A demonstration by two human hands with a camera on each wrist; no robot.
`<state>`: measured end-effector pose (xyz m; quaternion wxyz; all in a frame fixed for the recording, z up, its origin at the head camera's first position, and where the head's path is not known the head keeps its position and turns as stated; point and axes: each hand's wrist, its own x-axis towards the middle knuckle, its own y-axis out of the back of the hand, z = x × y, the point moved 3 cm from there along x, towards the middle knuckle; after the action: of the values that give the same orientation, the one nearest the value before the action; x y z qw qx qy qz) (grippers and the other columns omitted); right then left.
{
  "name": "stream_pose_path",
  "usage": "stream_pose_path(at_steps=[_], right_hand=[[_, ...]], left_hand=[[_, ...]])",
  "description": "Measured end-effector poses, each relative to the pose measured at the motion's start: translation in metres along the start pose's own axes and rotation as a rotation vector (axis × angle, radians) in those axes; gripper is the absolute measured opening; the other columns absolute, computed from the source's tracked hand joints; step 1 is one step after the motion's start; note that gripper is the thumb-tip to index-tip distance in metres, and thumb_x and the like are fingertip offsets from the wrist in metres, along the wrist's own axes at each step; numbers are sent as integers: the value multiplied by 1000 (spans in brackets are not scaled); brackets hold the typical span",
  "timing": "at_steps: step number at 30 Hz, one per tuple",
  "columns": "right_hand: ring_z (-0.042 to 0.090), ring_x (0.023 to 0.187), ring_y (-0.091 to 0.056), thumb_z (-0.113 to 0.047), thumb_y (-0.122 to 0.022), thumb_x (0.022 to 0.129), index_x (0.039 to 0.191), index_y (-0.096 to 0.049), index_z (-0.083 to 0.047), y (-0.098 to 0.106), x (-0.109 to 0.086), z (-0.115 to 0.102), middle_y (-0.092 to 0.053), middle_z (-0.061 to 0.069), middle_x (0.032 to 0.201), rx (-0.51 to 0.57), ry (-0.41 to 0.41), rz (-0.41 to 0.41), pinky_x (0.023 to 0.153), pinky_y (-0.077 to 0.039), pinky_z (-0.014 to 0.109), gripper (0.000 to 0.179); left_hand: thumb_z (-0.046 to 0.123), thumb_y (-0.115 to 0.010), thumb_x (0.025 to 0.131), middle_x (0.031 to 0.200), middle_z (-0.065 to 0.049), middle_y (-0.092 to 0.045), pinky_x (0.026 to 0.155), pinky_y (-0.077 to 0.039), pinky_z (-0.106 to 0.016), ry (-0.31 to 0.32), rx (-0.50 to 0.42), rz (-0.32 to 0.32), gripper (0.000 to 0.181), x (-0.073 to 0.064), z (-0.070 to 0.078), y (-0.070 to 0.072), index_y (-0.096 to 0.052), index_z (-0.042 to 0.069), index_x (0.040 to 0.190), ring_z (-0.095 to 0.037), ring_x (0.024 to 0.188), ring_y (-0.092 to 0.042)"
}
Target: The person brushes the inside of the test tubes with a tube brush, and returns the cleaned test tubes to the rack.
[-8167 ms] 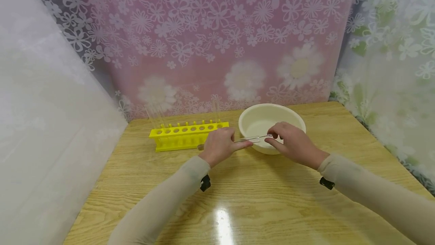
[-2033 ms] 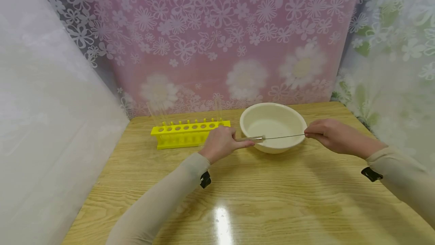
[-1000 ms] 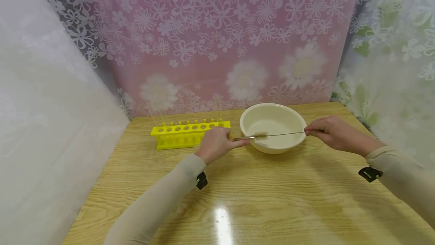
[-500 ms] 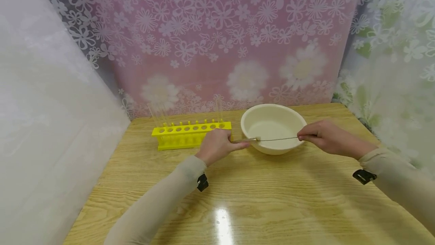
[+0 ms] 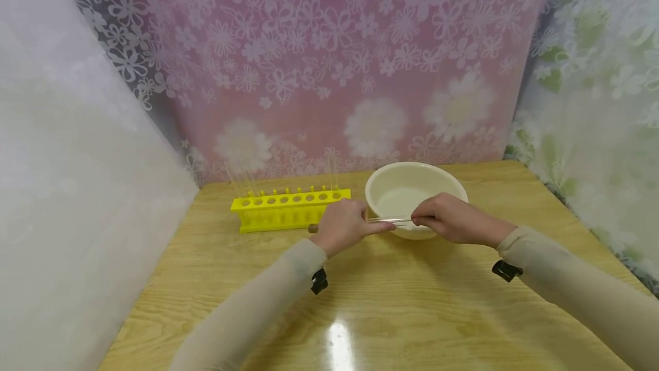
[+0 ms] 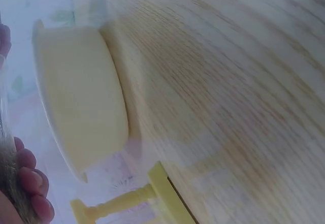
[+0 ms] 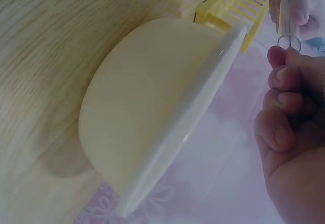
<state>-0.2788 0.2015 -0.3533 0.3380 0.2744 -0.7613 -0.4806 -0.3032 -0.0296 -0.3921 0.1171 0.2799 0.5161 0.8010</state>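
In the head view my left hand (image 5: 342, 225) grips a clear glass test tube (image 5: 387, 220), which lies nearly level in front of the basin. Its mouth points toward my right hand (image 5: 445, 218), whose thumb and fingers pinch the thin wire handle of a test tube brush right at the mouth. The left wrist view shows the brush's bristles (image 6: 10, 181) inside the tube, beside my curled left fingers. A brownish bristle end pokes out past the left hand's far side. From the right wrist view, the tube's round rim (image 7: 289, 43) sits just beyond my right fingertips.
A cream basin (image 5: 374, 211) stands just behind the hands. Left of it is a yellow test tube rack (image 5: 278, 222) with clear test tubes upright at both ends. The wooden table (image 5: 412, 302) has floral curtains at its back and right.
Earlier the bristles were drawn out to the tube's mouth. Since then my right hand has moved left up to the mouth, and the brush has slid deep into the tube.
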Motion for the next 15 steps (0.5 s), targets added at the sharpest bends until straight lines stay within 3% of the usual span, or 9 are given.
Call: stream_pose_path(at_steps=[8, 15], right_hand=[[6, 73, -65, -8, -66, 97, 98, -78, -17, 3, 0, 8, -75, -7, 90, 21, -29, -19, 65, -48, 26, 15], [11, 80, -70, -10, -64, 99, 100, -78, -17, 8, -10, 10, -75, -7, 94, 40, -42, -24, 68, -53, 28, 15]], left_hand=[[83, -56, 80, 53, 9, -52, 43, -37, -25, 4, -5, -9, 60, 0, -3, 1, -54, 24, 67, -8, 45, -45], [87, -52, 78, 52, 8, -49, 40, -32, -25, 5, -13, -27, 66, -2, -3, -1, -54, 23, 65, -8, 43, -41]])
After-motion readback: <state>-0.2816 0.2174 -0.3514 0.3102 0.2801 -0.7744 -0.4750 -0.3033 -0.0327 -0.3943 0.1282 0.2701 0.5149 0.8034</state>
